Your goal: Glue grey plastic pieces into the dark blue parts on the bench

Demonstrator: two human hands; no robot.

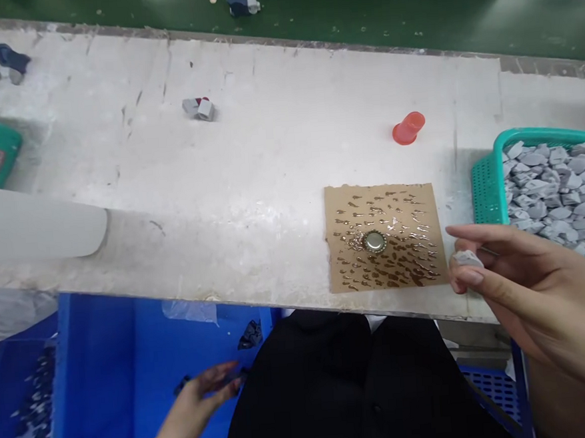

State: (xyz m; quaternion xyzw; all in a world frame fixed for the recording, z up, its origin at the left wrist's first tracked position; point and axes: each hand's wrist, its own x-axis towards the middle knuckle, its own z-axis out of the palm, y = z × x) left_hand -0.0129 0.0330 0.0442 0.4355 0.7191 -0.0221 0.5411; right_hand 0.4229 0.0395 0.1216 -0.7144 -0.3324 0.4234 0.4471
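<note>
A: What is seen nearest the camera?

B: Low down, the left hand (204,388) is reached into a blue bin (107,365) below the table edge; its fingers are loosely spread beside small dark pieces (250,334), and whether one is gripped cannot be told.

A: And the other hand?

B: The right hand (523,296) is raised at the table's (250,182) front edge. A small grey piece (468,258) is pinched between thumb and fingertips, just right of a brown cardboard sheet (384,236).

A: What is found on the sheet?

B: Shiny droplets are spread across it, and a round metal cap (375,241) is set near its middle.

A: Further back?

B: A green basket (488,185) filled with grey pieces is placed at the right. An orange cup (408,129) is laid on its side beyond the sheet, and a small grey and red part (199,108) is left well apart towards the far edge.
</note>
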